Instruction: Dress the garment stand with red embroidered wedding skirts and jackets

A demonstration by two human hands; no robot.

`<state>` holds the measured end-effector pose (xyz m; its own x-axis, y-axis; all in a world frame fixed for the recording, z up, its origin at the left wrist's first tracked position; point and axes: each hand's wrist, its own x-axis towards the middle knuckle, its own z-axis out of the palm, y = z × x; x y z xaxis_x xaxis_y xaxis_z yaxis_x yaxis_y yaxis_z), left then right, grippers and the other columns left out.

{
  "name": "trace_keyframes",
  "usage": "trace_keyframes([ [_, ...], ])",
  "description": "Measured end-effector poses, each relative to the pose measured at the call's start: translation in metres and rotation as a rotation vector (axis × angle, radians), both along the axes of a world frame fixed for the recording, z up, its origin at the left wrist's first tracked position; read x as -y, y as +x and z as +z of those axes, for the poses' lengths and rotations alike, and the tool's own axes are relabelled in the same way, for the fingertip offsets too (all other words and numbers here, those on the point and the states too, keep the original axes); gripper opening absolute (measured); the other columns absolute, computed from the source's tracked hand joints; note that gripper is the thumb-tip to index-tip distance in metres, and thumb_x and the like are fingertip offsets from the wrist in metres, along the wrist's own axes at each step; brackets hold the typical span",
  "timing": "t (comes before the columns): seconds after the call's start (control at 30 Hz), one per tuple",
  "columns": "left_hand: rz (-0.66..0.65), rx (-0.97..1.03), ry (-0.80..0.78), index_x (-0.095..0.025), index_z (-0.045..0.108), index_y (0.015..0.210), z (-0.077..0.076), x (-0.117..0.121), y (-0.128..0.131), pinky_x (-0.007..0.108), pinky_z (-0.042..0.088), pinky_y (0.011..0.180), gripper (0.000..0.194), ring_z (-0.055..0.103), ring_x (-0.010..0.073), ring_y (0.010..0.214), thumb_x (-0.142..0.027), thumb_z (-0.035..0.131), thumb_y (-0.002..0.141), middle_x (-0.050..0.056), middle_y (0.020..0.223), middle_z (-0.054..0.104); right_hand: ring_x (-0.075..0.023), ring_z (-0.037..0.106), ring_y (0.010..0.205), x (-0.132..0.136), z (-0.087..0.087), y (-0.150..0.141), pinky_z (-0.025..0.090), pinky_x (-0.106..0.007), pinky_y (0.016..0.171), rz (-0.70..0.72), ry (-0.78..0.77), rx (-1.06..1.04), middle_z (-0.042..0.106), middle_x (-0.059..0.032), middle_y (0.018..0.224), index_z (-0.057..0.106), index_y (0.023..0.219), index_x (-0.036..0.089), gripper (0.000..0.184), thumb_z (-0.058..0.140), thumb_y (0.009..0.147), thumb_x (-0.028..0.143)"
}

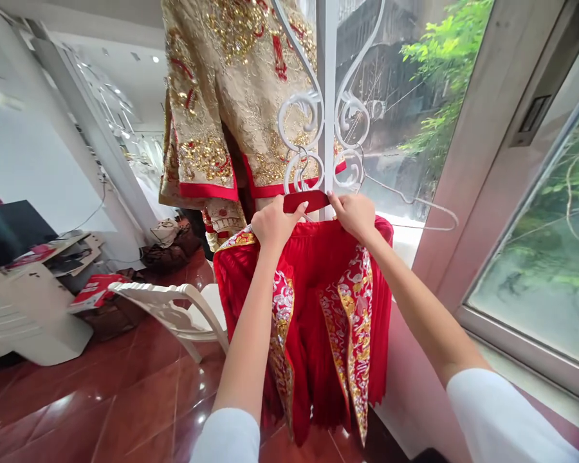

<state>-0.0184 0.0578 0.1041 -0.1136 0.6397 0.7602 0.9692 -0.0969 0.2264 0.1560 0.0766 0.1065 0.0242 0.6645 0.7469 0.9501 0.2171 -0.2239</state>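
Partly behind both hands (276, 225) (356, 215), a red hanger (309, 200)

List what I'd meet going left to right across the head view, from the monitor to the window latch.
Black monitor, white chair, left hand, dark red band, right hand, white wire hanger, window latch.

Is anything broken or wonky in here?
Nothing looks broken or spilled. One slightly odd thing: the thin wire hanger on the curly white stand, by the window. Its visible end looks bare, while the red skirt is right beside it.
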Motion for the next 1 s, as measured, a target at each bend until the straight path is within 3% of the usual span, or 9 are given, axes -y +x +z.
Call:
trace_keyframes([
  [0.13, -0.018, -0.030, -0.012, -0.018, 0.059, 0.099, 0.003, 0.000, -0.003, 0.033, 0.039, 0.070, 0.059, 0.064, 0.0314, 0.085, -0.068, 0.032, 0.082, 0.015, 0.085, 0.068, -0.0166, 0.050, 0.056, 0.003, -0.009, 0.000, 0.021, -0.027, 0.053, 0.002, 0.076, 0.007, 0.059, -0.0082, 0.060, 0.065, 0.068, 0.017, 0.061, 0.023, 0.094, 0.052],
  [0.23, -0.082, -0.132, -0.014, -0.016, 0.056, 0.108, 0.001, 0.002, -0.014, 0.033, 0.040, 0.073, 0.055, 0.062, 0.0302, 0.089, -0.062, 0.036, 0.084, 0.014, 0.091, 0.067, -0.0144, 0.046, 0.054, 0.002, -0.006, 0.007, 0.019, -0.027, 0.053, 0.087, 0.059, 0.000, 0.057, -0.0063, 0.059, 0.062, 0.066, 0.017, 0.056, 0.026, 0.093, 0.051],
  [0.4, -0.123, -0.264, 0.027, -0.015, 0.052, 0.117, -0.015, 0.018, -0.053, 0.035, 0.040, 0.083, 0.045, 0.058, 0.0288, 0.097, -0.047, 0.045, 0.086, 0.014, 0.106, 0.063, -0.0112, 0.037, 0.051, 0.000, -0.002, 0.025, 0.021, -0.025, 0.053, 0.317, -0.069, 0.052, 0.050, -0.0009, 0.055, 0.055, 0.061, 0.018, 0.037, 0.048, 0.083, 0.047],
  [0.53, -0.138, -0.218, 0.048, -0.014, 0.054, 0.116, -0.023, 0.028, -0.079, 0.033, 0.040, 0.083, 0.038, 0.058, 0.0262, 0.097, -0.034, 0.036, 0.089, 0.014, 0.106, 0.064, -0.0099, 0.036, 0.053, 0.000, -0.003, 0.034, 0.023, -0.025, 0.055, 0.411, -0.088, 0.038, 0.047, 0.0018, 0.054, 0.054, 0.061, 0.016, 0.029, 0.059, 0.074, 0.041],
  [0.6, -0.160, -0.171, 0.060, -0.015, 0.059, 0.107, -0.022, 0.028, -0.084, 0.031, 0.040, 0.078, 0.036, 0.060, 0.0240, 0.090, -0.030, 0.031, 0.089, 0.012, 0.098, 0.066, -0.0097, 0.036, 0.054, 0.001, -0.004, 0.037, 0.024, -0.025, 0.056, 0.463, -0.097, -0.029, 0.046, 0.0022, 0.053, 0.055, 0.061, 0.016, 0.028, 0.056, 0.076, 0.039],
  [0.67, -0.160, -0.083, 0.078, -0.017, 0.062, 0.085, -0.018, 0.024, -0.087, 0.029, 0.038, 0.069, 0.035, 0.058, 0.0207, 0.074, -0.030, 0.030, 0.089, 0.009, 0.078, 0.065, -0.0098, 0.035, 0.054, 0.003, -0.005, 0.038, 0.024, -0.026, 0.056, 0.504, -0.101, -0.092, 0.044, 0.0025, 0.053, 0.056, 0.061, 0.015, 0.028, 0.052, 0.078, 0.037],
  [0.77, -0.143, 0.137, 0.144, -0.020, 0.041, 0.052, -0.012, 0.014, -0.089, 0.028, 0.031, 0.057, 0.038, 0.043, 0.0142, 0.052, -0.032, 0.032, 0.088, 0.001, 0.049, 0.043, -0.0096, 0.034, 0.054, 0.009, -0.004, 0.039, 0.025, -0.026, 0.056, 0.542, -0.083, -0.149, 0.043, 0.0025, 0.053, 0.059, 0.061, 0.015, 0.028, 0.051, 0.079, 0.035],
  [0.87, -0.177, 0.394, 0.228, -0.022, 0.021, 0.049, -0.009, 0.004, -0.093, 0.028, 0.024, 0.050, 0.039, 0.027, 0.0107, 0.047, -0.030, 0.035, 0.084, -0.003, 0.046, 0.023, -0.0095, 0.035, 0.054, 0.012, -0.004, 0.042, 0.025, -0.026, 0.055, 0.571, -0.066, -0.224, 0.044, 0.0022, 0.053, 0.065, 0.067, 0.013, 0.027, 0.057, 0.074, 0.038],
  [1.0, -0.253, 0.531, 0.249, -0.022, 0.018, 0.050, -0.014, 0.004, -0.100, 0.026, 0.025, 0.047, 0.039, 0.026, 0.0102, 0.047, -0.034, 0.038, 0.082, -0.004, 0.047, 0.020, -0.0103, 0.041, 0.055, 0.011, -0.006, 0.046, 0.029, -0.025, 0.054, 0.673, -0.126, -0.456, 0.055, -0.0007, 0.059, 0.071, 0.079, 0.011, 0.033, 0.065, 0.064, 0.040],
])
